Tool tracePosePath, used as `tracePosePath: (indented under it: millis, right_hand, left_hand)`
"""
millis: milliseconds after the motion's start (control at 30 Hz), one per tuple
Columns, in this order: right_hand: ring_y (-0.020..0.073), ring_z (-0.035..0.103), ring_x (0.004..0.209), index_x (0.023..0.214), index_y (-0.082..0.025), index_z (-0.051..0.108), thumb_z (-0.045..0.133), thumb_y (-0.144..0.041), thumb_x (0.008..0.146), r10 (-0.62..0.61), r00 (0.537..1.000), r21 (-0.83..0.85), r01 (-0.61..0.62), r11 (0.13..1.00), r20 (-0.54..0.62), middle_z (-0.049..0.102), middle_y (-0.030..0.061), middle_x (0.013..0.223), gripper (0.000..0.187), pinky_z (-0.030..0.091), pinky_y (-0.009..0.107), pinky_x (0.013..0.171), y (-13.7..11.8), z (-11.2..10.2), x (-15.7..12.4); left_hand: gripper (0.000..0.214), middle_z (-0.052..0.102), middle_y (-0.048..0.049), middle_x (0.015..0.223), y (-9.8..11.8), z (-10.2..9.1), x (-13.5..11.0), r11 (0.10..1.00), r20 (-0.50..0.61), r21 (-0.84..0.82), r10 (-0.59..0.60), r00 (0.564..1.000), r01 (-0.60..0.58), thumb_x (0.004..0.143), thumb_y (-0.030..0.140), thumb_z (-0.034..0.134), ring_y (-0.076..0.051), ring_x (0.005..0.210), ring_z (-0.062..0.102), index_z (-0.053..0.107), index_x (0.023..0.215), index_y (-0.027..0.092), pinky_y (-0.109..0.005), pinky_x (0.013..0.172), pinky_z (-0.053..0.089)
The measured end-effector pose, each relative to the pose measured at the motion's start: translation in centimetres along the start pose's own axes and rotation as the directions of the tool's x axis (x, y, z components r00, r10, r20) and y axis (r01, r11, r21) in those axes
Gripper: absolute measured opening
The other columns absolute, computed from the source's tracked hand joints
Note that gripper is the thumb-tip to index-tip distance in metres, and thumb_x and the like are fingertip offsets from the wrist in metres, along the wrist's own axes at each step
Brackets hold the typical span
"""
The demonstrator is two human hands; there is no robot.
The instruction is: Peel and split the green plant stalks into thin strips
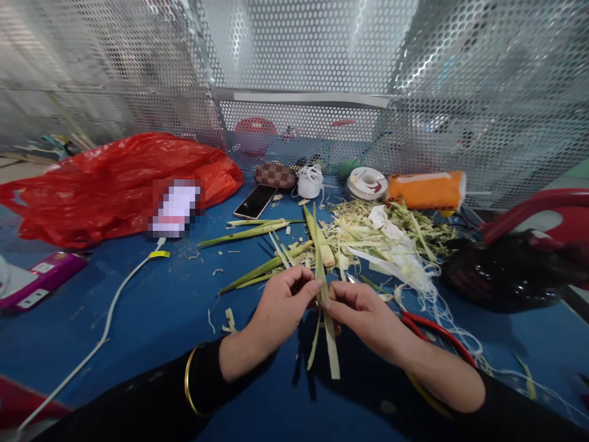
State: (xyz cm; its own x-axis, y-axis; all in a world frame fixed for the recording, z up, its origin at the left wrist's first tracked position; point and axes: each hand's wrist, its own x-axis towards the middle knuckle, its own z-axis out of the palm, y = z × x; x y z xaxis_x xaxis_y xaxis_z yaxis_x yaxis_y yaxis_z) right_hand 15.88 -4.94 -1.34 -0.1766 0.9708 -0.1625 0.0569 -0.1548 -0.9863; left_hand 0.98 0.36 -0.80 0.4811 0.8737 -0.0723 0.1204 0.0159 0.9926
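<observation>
Both hands meet over the blue table (151, 307) and pinch one long green leaf strip (321, 270). My left hand (281, 307) grips it from the left with closed fingers. My right hand (363, 316) pinches it from the right. The strip points away from me and its pale split ends hang down below the fingers. More green strips (257, 270) lie just beyond the hands. A gold bangle (188, 383) circles my left wrist.
A heap of leaf trimmings (391, 230) with white thread lies right of centre. A red plastic bag (115, 178), a phone (255, 201), a white cable (110, 313), an orange packet (426, 190), a tape roll (367, 183) and red-handled scissors (437, 334) surround it. Perforated metal screens stand behind.
</observation>
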Motion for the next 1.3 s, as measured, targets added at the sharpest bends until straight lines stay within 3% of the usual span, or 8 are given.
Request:
tracePosePath:
  millis: [200,367,567,667,800,967,1200,1300]
  right_hand:
    - [0.0105,0.046,0.051,0.059,-0.019,0.049,0.059,-0.034,0.081,0.006,1.000,0.048,-0.007,0.999,0.018,0.048,-0.0044,0.054,0.028,0.038,0.025,0.053,-0.3,-0.1,0.1]
    - [0.0104,0.046,0.053,0.060,-0.019,0.050,0.061,-0.037,0.080,-0.025,0.996,0.043,0.029,0.999,-0.086,0.049,-0.0047,0.054,0.029,0.036,0.025,0.054,-0.5,-0.1,0.1]
    - [0.0099,0.045,0.053,0.060,-0.018,0.052,0.067,-0.036,0.076,0.016,1.000,0.280,-0.013,0.960,-0.010,0.049,-0.0047,0.055,0.027,0.037,0.024,0.054,-0.7,-0.2,-0.1]
    - [0.0102,0.046,0.054,0.062,-0.017,0.055,0.066,-0.033,0.077,0.047,0.999,0.335,-0.053,0.941,0.028,0.054,-0.0024,0.057,0.025,0.036,0.024,0.053,-0.8,-0.4,-0.2]
    - [0.0110,0.046,0.054,0.059,-0.019,0.052,0.066,-0.037,0.077,0.011,1.000,0.260,-0.007,0.966,-0.014,0.051,-0.0034,0.055,0.028,0.037,0.025,0.054,-0.9,-0.3,-0.1]
    - [0.0110,0.044,0.054,0.059,-0.019,0.050,0.062,-0.044,0.080,-0.059,0.988,0.056,0.068,0.996,-0.145,0.047,-0.0043,0.055,0.034,0.036,0.025,0.052,-0.7,-0.2,0.1]
    - [0.0109,0.042,0.054,0.060,-0.020,0.049,0.057,-0.039,0.084,-0.095,0.988,-0.005,0.095,0.995,-0.124,0.047,-0.0052,0.055,0.032,0.034,0.025,0.053,-0.6,-0.2,0.0]
    - [0.0110,0.042,0.055,0.060,-0.019,0.050,0.058,-0.038,0.084,-0.092,0.988,-0.060,0.085,0.995,-0.122,0.046,-0.0050,0.055,0.032,0.034,0.025,0.053,-0.4,-0.2,0.1]
  left_hand:
    - [0.020,0.047,0.0049,0.059,-0.1,-0.1,-0.1,0.996,0.031,0.079,0.044,0.999,-0.047,0.083,0.024,0.054,-0.011,0.059,0.043,0.050,0.064,0.018,-0.024,0.059,0.036]
    - [0.022,0.050,0.0040,0.060,0.0,0.3,-0.4,0.999,0.072,-0.048,-0.022,0.997,0.026,0.081,0.028,0.057,-0.012,0.058,0.047,0.048,0.064,0.018,-0.024,0.059,0.037]
    - [0.023,0.051,0.0028,0.062,-0.5,0.5,-0.5,0.928,0.211,-0.311,-0.143,0.967,0.205,0.078,0.034,0.062,-0.012,0.061,0.052,0.050,0.069,0.017,-0.026,0.063,0.040]
    - [0.022,0.052,0.0022,0.062,-0.7,0.6,-0.5,0.892,0.248,-0.385,-0.146,0.958,0.236,0.079,0.033,0.062,-0.012,0.060,0.051,0.051,0.069,0.017,-0.026,0.063,0.040]
    - [0.022,0.056,0.0013,0.062,-0.4,0.6,-0.6,0.899,0.254,-0.373,-0.139,0.957,0.230,0.080,0.034,0.061,-0.013,0.061,0.054,0.053,0.070,0.017,-0.027,0.065,0.041]
    - [0.023,0.056,0.0008,0.063,0.2,0.6,-0.6,0.960,0.211,-0.235,-0.100,0.972,0.150,0.079,0.034,0.061,-0.013,0.062,0.052,0.052,0.067,0.017,-0.026,0.064,0.040]
    - [0.022,0.059,0.0000,0.065,0.0,0.4,-0.7,0.956,0.233,-0.244,-0.106,0.967,0.164,0.081,0.036,0.056,-0.014,0.063,0.054,0.051,0.070,0.018,-0.027,0.063,0.042]
    - [0.028,0.057,0.0022,0.060,0.4,0.5,-0.7,0.974,0.188,-0.196,-0.073,0.979,0.110,0.080,0.040,0.059,-0.012,0.058,0.053,0.047,0.066,0.019,-0.025,0.058,0.041]
